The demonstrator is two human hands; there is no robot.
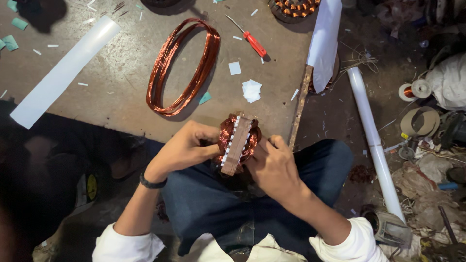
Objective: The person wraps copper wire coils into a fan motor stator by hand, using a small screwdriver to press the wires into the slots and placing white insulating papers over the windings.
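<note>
Both hands grip a stator (238, 143) over the lap, just off the slab's (121, 92) near edge: left hand (187, 148) and right hand (273, 167) each close around its copper windings. A wire coil (183, 65), red screwdriver (252, 41) and white paper squares (251, 90) lie mid-slab.

A motor-rewinding workshop, worked at floor level. A concrete slab (121, 87) carries a loop of copper wire (183, 65), a red screwdriver (252, 42), strips of white insulating paper (63, 73) and paper offcuts (251, 90). A wound stator (293, 8) lies at the top edge; wire spools (415, 90), a white tube (374, 140) and scrap clutter the dirt floor at right.
</note>
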